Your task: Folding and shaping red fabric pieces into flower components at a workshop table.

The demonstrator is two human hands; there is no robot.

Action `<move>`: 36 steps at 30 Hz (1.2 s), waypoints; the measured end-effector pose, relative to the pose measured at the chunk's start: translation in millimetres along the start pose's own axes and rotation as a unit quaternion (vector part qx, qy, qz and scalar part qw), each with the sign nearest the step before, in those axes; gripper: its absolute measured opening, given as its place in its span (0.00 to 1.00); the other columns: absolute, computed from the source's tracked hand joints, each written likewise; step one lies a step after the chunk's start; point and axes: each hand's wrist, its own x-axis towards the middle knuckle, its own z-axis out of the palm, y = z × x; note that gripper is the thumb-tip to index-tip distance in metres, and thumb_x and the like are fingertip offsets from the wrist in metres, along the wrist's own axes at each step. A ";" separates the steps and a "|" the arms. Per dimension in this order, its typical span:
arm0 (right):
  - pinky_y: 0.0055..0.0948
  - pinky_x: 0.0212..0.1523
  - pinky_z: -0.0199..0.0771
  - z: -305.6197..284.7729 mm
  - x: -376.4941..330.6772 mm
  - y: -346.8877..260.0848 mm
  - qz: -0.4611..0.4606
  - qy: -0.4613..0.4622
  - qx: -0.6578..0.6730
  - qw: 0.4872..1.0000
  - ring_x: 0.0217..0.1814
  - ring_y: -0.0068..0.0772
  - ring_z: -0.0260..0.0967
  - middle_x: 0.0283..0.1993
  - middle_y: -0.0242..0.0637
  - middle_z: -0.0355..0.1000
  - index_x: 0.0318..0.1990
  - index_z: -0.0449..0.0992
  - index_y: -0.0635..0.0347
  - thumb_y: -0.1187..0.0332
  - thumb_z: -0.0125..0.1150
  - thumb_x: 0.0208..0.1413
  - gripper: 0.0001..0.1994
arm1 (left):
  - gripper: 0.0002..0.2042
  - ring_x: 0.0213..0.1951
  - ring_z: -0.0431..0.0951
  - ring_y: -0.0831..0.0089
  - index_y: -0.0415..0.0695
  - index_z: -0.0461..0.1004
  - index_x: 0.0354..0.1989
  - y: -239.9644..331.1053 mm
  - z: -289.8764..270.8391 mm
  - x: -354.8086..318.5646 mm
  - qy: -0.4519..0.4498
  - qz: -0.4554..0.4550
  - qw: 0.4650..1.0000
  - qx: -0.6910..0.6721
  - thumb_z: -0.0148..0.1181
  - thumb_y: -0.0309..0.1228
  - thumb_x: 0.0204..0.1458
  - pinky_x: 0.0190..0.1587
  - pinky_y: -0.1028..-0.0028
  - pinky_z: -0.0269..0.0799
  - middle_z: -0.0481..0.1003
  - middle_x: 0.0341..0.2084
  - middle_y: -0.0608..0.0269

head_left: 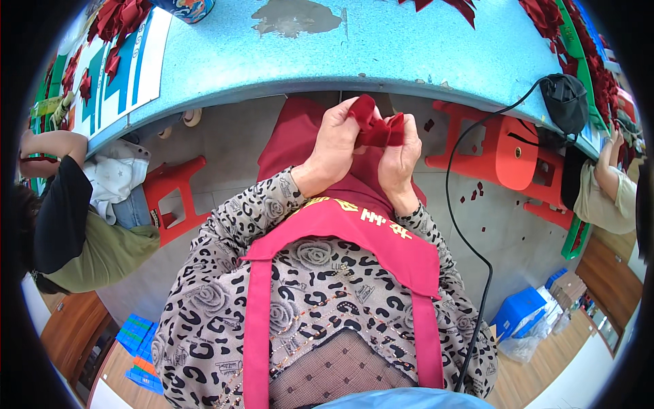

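Note:
A dark red velvet bow-like piece of ribbon (pixel 379 129) is held up between my two hands, over my lap and just below the table's near edge. My left hand (pixel 334 146) pinches its upper left end with thumb and fingers. On the other side my right hand (pixel 400 160) is closed on its right end. The folds in the middle hide part of how the fingertips meet the fabric. Beneath both hands lies my dark red apron (pixel 347 225).
The light blue table (pixel 272 58) curves ahead, with red velvet pieces (pixel 119 17) at its left. A black cable (pixel 470 238) hangs along my right from a black pouch (pixel 564 102). Red stools (pixel 514 153) stand on both sides. One person (pixel 88 225) sits left, another (pixel 603 191) right.

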 end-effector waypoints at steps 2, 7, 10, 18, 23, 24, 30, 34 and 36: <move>0.23 0.25 0.65 -0.1 -0.1 -1.3 0.015 0.004 0.003 1.000 0.23 0.26 0.67 0.26 0.38 0.69 0.39 0.65 0.63 0.78 0.52 0.54 0.06 | 0.11 0.20 0.60 0.89 0.45 0.71 0.30 -1.1 -0.6 0.2 0.014 -0.058 0.997 -0.052 0.50 0.38 0.59 0.19 0.85 0.52 0.68 0.21 0.75; 0.22 0.30 0.68 -6.8 9.7 2.4 -0.076 0.003 -0.025 0.997 0.28 0.26 0.71 0.30 0.38 0.73 0.40 0.67 0.64 0.82 0.50 0.51 0.09 | 0.12 0.19 0.60 0.88 0.46 0.71 0.30 -3.6 6.9 -0.9 0.042 -0.048 0.997 -0.031 0.51 0.40 0.59 0.19 0.85 0.52 0.67 0.20 0.75; 0.28 0.26 0.71 -11.1 16.6 6.0 -0.234 -0.017 -0.124 0.964 0.25 0.39 0.73 0.29 0.41 0.72 0.43 0.65 0.64 0.82 0.55 0.48 0.14 | 0.12 0.19 0.60 0.89 0.47 0.71 0.31 -3.6 7.4 -2.2 0.047 -0.012 0.999 -0.007 0.51 0.41 0.58 0.19 0.85 0.52 0.67 0.21 0.75; 0.29 0.25 0.71 0.4 -1.5 3.9 -0.146 0.020 -0.071 0.986 0.24 0.39 0.73 0.27 0.42 0.71 0.42 0.63 0.65 0.82 0.55 0.47 0.14 | 0.07 0.23 0.64 0.88 0.46 0.70 0.31 -7.4 -7.0 -4.5 0.050 0.057 0.996 0.050 0.50 0.35 0.58 0.23 0.84 0.57 0.68 0.24 0.74; 0.21 0.36 0.70 2.1 -8.6 -4.3 -0.152 -0.012 -0.110 0.982 0.32 0.25 0.70 0.31 0.37 0.70 0.42 0.63 0.66 0.85 0.49 0.49 0.13 | 0.06 0.28 0.66 0.87 0.44 0.69 0.31 -5.5 -14.3 -5.2 0.036 0.101 0.992 0.062 0.48 0.30 0.57 0.31 0.84 0.61 0.68 0.24 0.73; 0.22 0.37 0.70 2.4 -8.5 -5.2 -0.126 -0.009 -0.094 0.988 0.32 0.25 0.70 0.31 0.37 0.69 0.42 0.63 0.66 0.85 0.49 0.48 0.13 | 0.06 0.29 0.66 0.87 0.43 0.69 0.31 -4.5 -14.9 -5.5 0.035 0.100 0.992 0.073 0.48 0.29 0.57 0.33 0.84 0.61 0.68 0.25 0.73; 0.23 0.37 0.70 8.1 -8.4 -6.5 -0.050 0.026 -0.036 0.998 0.31 0.27 0.69 0.31 0.36 0.68 0.41 0.64 0.65 0.86 0.47 0.45 0.14 | 0.07 0.30 0.66 0.87 0.42 0.71 0.31 -0.5 -9.9 -6.0 0.023 0.115 0.987 0.107 0.48 0.28 0.57 0.34 0.84 0.62 0.70 0.26 0.72; 0.22 0.36 0.70 6.7 -6.5 -1.7 -0.065 0.021 -0.043 0.997 0.32 0.24 0.69 0.32 0.36 0.68 0.41 0.64 0.64 0.85 0.48 0.48 0.12 | 0.08 0.31 0.66 0.87 0.41 0.73 0.32 -1.3 -12.5 -6.2 -0.013 0.061 0.993 0.096 0.47 0.28 0.56 0.35 0.83 0.62 0.71 0.27 0.71; 0.22 0.35 0.69 4.3 -6.8 -3.7 -0.023 0.007 -0.030 0.999 0.32 0.24 0.69 0.31 0.36 0.68 0.40 0.64 0.64 0.84 0.50 0.49 0.11 | 0.08 0.31 0.67 0.87 0.40 0.74 0.32 -3.2 -14.7 -4.4 -0.028 0.069 0.991 0.110 0.48 0.29 0.56 0.36 0.83 0.62 0.72 0.27 0.71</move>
